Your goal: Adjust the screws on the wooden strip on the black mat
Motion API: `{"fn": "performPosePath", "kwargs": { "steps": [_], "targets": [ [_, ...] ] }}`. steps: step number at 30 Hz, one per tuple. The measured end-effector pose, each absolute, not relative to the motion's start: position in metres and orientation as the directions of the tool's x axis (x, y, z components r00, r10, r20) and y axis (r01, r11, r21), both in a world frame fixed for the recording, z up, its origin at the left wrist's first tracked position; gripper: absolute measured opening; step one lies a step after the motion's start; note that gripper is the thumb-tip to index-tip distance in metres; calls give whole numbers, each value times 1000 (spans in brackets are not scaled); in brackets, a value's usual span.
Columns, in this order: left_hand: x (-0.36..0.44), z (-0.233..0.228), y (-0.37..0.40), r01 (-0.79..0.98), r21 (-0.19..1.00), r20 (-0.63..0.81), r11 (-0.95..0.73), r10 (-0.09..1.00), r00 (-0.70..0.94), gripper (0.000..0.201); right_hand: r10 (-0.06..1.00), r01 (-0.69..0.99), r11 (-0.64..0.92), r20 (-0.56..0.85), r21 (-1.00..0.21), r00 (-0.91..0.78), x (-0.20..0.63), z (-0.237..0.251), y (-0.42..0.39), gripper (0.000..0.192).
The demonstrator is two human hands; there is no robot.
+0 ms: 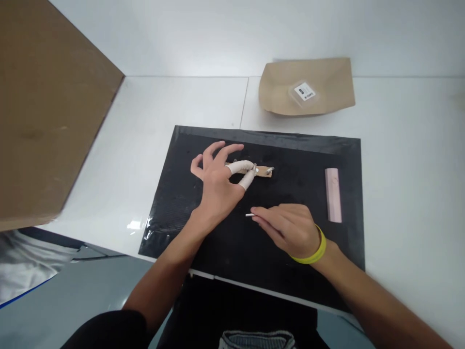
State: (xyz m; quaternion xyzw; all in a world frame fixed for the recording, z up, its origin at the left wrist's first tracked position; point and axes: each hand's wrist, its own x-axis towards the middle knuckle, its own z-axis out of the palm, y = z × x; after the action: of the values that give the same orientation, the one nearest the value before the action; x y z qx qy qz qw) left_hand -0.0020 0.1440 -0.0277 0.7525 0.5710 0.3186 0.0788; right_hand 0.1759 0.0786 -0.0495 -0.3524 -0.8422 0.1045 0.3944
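The small tan strip (263,170), with short metal pins standing up from it, lies on the far middle of the black mat (203,242), and the left hand pinches its left end. Going from the left of the scene: a large brown cardboard panel (43,106) fills the near-left corner of the view, tilted over the edge of the white table (152,106). To its right the mat lies flat on the table, its near edge running along the table's near side.

The left hand (217,180) sits over the left half of the mat. Its thumb and forefinger, both wrapped in white tape (240,167), close on the strip's left end, while the other three fingers are spread and lifted, pointing far and right. The strip itself extends rightward from the fingertips and rests on the mat.

Just near and to the right, the right hand (290,228) rests on the mat with its fingers pressed together, pinching a thin white stick (249,214) whose tip pokes out to the left, apart from the strip. A yellow wristband (315,252) circles that wrist.

Further right, near the mat's right edge, a pale pink block (333,195) lies lengthwise, running far to near, well apart from both hands. Beyond the mat's far edge, on the white table, sits a shallow brown paper tray (327,92) holding a small clear packet (304,92) with a printed label.
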Motion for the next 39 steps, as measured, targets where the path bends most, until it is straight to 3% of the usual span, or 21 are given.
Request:
{"fn": "performPosePath", "kwargs": {
  "steps": [13,19,39],
  "targets": [
    [19,-47,136,830,480,448,-283,893,46,11,645,512,757,590,-405,-486,174,-54,75,14],
    [20,-53,138,858,422,486,-292,872,58,14,644,514,756,601,-405,-473,178,-55,78,13],
    [23,-55,139,844,452,476,-289,878,46,9,644,504,758,600,-414,-475,178,-58,80,12]
  ]
}}
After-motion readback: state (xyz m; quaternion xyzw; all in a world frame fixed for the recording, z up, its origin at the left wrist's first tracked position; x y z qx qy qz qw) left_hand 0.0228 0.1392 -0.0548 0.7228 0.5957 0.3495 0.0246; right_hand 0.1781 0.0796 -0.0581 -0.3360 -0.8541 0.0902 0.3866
